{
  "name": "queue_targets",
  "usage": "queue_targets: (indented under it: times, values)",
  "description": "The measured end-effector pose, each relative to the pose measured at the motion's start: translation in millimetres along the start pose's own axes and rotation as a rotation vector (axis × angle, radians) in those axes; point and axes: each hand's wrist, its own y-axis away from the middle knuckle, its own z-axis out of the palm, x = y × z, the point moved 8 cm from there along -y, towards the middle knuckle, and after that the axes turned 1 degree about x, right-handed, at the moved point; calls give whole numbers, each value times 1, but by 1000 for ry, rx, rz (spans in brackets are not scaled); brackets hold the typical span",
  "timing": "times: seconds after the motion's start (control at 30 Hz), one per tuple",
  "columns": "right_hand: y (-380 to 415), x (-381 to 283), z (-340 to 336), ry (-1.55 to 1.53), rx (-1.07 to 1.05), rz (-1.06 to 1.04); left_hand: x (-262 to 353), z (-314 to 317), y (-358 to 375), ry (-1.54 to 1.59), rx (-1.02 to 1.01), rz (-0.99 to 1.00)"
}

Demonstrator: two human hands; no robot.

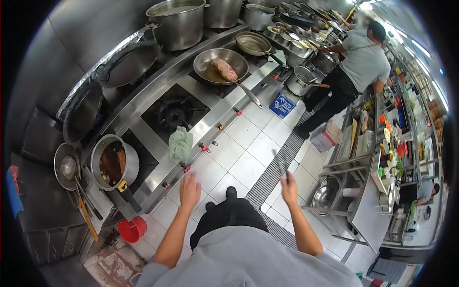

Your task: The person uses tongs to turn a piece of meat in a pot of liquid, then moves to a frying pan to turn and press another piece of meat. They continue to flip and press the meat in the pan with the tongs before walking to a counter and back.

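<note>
My left hand reaches out over the floor beside the stove front, fingers spread and holding nothing. In my right hand is a pair of metal tongs with a dark grip, pointing forward above the floor drain. A large piece of browned meat lies in a frying pan on the stove, its handle jutting over the front edge. Nearest my left hand on the stove is a crumpled green cloth, beside a bare burner. Further left, a saucepan holds dark liquid and meat.
Large stockpots line the back of the stove. A ladle rests in a bowl at left; a red bucket stands below. Ahead are a blue box and a co-worker. Steel shelving runs along the right.
</note>
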Motion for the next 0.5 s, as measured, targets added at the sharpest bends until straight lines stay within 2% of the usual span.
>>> queue_targets:
  times: [0.07, 0.13, 0.27, 0.33, 0.4, 0.43, 0.5]
  values:
    - [29, 33, -46, -83, 127, 111, -7, -4, -45, -206, 60, -135]
    - [64, 67, -80, -39, 296, 209, -32, 17, -77, -387, 147, -140]
    - [110, 129, -108, -223, 346, 339, -83, 57, -103, -590, 54, -183]
    - [108, 146, -116, -254, 338, 385, -91, 64, -110, -724, 2, -103]
    - [106, 159, -125, -201, 372, 375, -94, 53, -124, -729, -86, -101]
    - [101, 135, -131, -198, 366, 379, -94, 51, -129, -724, -169, -105]
    - [83, 104, -131, -315, 247, 566, -95, 43, -137, -713, -125, -135]
